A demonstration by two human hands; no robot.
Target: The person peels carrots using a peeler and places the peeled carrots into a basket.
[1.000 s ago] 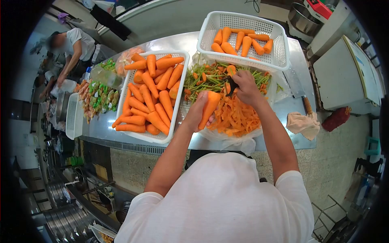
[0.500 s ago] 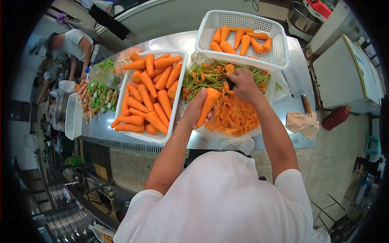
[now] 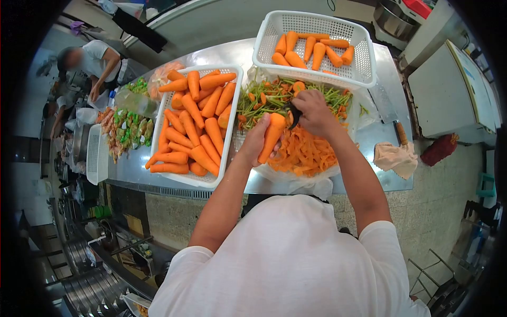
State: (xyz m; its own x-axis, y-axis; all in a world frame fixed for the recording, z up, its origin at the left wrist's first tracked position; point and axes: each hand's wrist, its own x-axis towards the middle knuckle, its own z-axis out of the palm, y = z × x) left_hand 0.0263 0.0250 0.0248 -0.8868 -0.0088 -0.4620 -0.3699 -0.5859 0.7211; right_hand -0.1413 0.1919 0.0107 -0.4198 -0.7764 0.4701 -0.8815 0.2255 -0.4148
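Note:
My left hand (image 3: 254,139) is closed around a thick orange carrot (image 3: 272,138), its wide end pointing up and away from me. In my right hand (image 3: 313,112) is a black peeler (image 3: 293,116), its head beside the carrot's wide end; whether it touches the carrot I cannot tell. Below the hands lies a heap of orange carrot peelings (image 3: 306,153) on clear plastic. Green stems with cut carrot tops (image 3: 264,99) spread behind the hands. To the left, a white perforated basket (image 3: 235,90) is piled with carrots (image 3: 191,113).
At the back, another white basket (image 3: 367,76) holds several carrots. A cleaver (image 3: 384,105) and a beige cloth (image 3: 396,160) lie at the right of the metal table (image 3: 393,182). Green-and-orange packets (image 3: 129,127) and a bottle (image 3: 134,101) are at the left, near a co-worker (image 3: 97,61).
My right hand has shifted slightly back and tilted, bringing the peeler into plainer view beside the carrot. My left hand keeps its hold on the carrot almost in place.

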